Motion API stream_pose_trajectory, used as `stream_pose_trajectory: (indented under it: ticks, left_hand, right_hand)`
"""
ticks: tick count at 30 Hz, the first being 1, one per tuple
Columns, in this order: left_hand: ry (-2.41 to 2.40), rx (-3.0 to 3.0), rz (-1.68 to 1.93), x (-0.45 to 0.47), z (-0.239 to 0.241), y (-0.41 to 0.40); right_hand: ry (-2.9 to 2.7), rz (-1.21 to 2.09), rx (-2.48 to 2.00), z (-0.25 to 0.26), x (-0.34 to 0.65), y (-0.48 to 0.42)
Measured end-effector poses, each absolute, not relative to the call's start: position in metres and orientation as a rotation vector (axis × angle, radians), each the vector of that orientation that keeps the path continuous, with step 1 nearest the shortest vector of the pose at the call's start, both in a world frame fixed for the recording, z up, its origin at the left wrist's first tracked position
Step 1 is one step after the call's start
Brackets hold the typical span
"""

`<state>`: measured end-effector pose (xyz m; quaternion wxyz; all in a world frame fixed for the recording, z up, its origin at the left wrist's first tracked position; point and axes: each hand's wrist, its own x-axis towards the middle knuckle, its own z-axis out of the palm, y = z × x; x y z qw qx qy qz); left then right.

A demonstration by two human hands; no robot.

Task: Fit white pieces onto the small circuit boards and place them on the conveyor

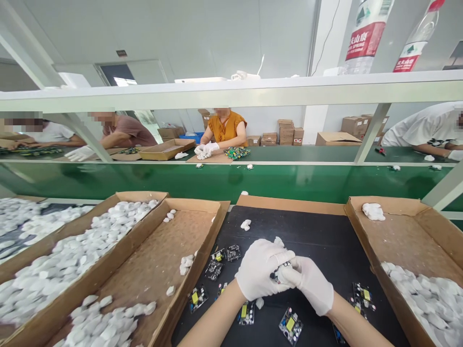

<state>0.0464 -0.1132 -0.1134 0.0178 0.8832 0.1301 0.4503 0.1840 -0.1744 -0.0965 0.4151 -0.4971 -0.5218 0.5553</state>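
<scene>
Both hands wear white gloves and meet over the black work mat [325,236]. Between them is a small circuit board [275,275], mostly hidden by fingers, with something white against it that blends into the gloves. My left hand [261,270] is closed around the board from the left. From the right, my right hand [314,284] presses its thumb and fingers on the same piece. Near my wrists lie circuit boards with yellow parts, one board [291,326] below my hands and another board [247,313] by my left forearm. A white piece [259,303] sits beside it.
Cardboard trays with white pieces flank the mat: a left tray [144,255] and a right tray [365,238]. A green conveyor belt [307,182] runs behind, under a shelf [231,96] holding water bottles [367,41]. Several co-workers sit across the belt.
</scene>
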Motion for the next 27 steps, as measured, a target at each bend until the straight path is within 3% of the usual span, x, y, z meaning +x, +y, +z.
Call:
stream_pose_trajectory:
  ticks: [12,27]
  left_hand:
    - [0.548,2.707,1.053,0.046,-0.112,-0.114]
    - [0.511,2.523,0.983,0.045,-0.105,-0.121]
  right_hand:
    - [-1.425,1.374,-1.207,-0.103,0.187,-0.171]
    - [-1.379,1.354,-1.204,-0.104,0.188,-0.170]
